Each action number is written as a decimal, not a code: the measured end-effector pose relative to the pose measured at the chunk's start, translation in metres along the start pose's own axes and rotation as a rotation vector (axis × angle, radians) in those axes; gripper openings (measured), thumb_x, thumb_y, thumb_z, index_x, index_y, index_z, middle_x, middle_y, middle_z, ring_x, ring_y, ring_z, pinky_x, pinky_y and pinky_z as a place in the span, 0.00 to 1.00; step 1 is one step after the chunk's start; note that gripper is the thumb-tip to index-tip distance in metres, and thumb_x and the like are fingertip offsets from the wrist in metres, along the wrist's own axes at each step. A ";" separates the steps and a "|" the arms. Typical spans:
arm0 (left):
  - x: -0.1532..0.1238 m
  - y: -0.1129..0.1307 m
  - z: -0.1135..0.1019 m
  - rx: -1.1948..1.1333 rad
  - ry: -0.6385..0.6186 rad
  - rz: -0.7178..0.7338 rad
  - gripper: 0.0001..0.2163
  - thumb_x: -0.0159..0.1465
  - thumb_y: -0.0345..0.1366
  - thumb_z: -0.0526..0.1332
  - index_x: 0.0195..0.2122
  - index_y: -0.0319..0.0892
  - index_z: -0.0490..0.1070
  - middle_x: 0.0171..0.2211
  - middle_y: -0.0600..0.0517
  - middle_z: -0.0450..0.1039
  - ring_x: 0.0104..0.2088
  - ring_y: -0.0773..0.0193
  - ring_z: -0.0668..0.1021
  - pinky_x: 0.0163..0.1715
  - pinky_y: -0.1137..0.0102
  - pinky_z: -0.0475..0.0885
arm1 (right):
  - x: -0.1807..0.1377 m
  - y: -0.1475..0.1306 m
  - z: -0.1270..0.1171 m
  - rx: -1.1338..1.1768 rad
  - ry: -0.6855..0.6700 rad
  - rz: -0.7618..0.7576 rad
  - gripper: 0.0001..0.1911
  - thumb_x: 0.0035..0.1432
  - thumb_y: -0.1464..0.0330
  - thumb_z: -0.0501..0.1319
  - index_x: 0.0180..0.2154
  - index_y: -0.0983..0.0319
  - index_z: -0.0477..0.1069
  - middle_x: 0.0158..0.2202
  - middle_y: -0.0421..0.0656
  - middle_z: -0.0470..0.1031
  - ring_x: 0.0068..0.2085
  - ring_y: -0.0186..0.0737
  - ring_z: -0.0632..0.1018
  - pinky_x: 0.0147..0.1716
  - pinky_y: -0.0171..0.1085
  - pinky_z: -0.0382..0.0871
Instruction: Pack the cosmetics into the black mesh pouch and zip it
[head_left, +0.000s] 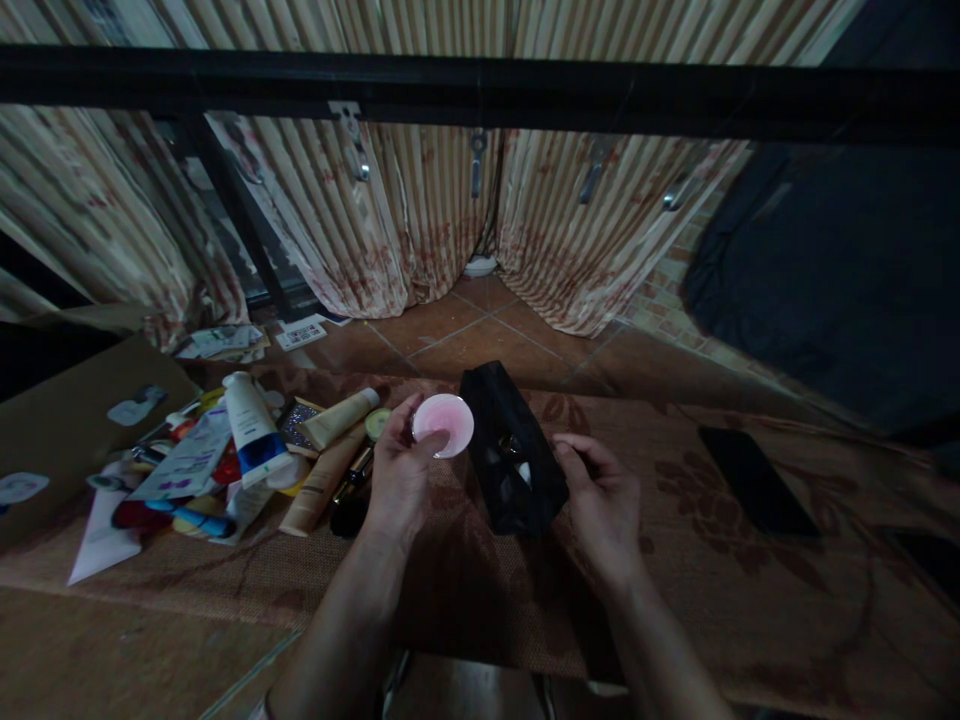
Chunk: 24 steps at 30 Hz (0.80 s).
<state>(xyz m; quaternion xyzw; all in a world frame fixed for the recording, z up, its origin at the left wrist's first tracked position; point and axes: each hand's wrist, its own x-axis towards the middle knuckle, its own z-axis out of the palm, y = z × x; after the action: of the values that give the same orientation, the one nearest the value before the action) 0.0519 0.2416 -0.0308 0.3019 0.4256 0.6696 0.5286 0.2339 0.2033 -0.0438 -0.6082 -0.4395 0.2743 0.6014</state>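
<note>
A round pink cosmetic container (452,414) with a pale rim is held in my left hand (401,470), thumb across its face and fingers behind. Just right of it lies a black pouch (544,480), its top gaping, with a small white item (524,472) and something shiny inside. My right hand (604,500) pinches the pouch's right edge, the fingertips partly hidden. Left of my left hand, two beige tubes (319,485) and a dark gold-banded tube (354,478) lie close by.
A pile of cosmetics with a white-and-blue tube (255,425) covers the cloth's left part, against a cardboard box (90,410). A black phone (757,480) lies right, another dark flat item (930,560) at the edge. Behind are a dark rail (480,90) and striped curtains (420,220).
</note>
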 end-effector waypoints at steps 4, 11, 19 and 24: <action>0.001 -0.001 0.000 0.012 0.015 0.002 0.28 0.43 0.29 0.68 0.48 0.43 0.70 0.43 0.51 0.73 0.43 0.59 0.73 0.49 0.62 0.65 | 0.000 0.001 0.000 -0.014 0.002 -0.012 0.12 0.55 0.60 0.60 0.35 0.60 0.77 0.36 0.43 0.79 0.38 0.42 0.77 0.38 0.40 0.69; 0.001 -0.001 0.000 0.030 0.027 -0.012 0.28 0.43 0.29 0.67 0.49 0.42 0.69 0.42 0.50 0.73 0.43 0.59 0.73 0.50 0.61 0.64 | 0.000 -0.001 0.000 -0.007 0.015 0.002 0.11 0.54 0.60 0.61 0.35 0.59 0.77 0.34 0.42 0.79 0.36 0.41 0.77 0.36 0.39 0.68; 0.001 -0.002 0.000 0.023 0.034 -0.028 0.29 0.44 0.29 0.67 0.50 0.42 0.69 0.43 0.50 0.73 0.43 0.59 0.73 0.49 0.61 0.64 | 0.001 0.001 0.000 -0.007 0.006 0.003 0.12 0.54 0.60 0.61 0.35 0.60 0.77 0.34 0.43 0.79 0.36 0.42 0.77 0.36 0.40 0.69; 0.001 -0.002 -0.001 0.019 0.040 -0.022 0.28 0.43 0.28 0.67 0.48 0.42 0.70 0.42 0.51 0.73 0.43 0.60 0.73 0.49 0.62 0.64 | 0.000 0.000 0.000 -0.001 0.009 0.004 0.11 0.54 0.60 0.61 0.35 0.59 0.77 0.34 0.42 0.79 0.36 0.41 0.77 0.36 0.40 0.69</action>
<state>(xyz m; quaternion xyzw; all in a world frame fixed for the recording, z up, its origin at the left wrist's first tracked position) 0.0519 0.2426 -0.0328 0.2888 0.4458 0.6654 0.5245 0.2337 0.2036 -0.0435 -0.6106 -0.4359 0.2725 0.6024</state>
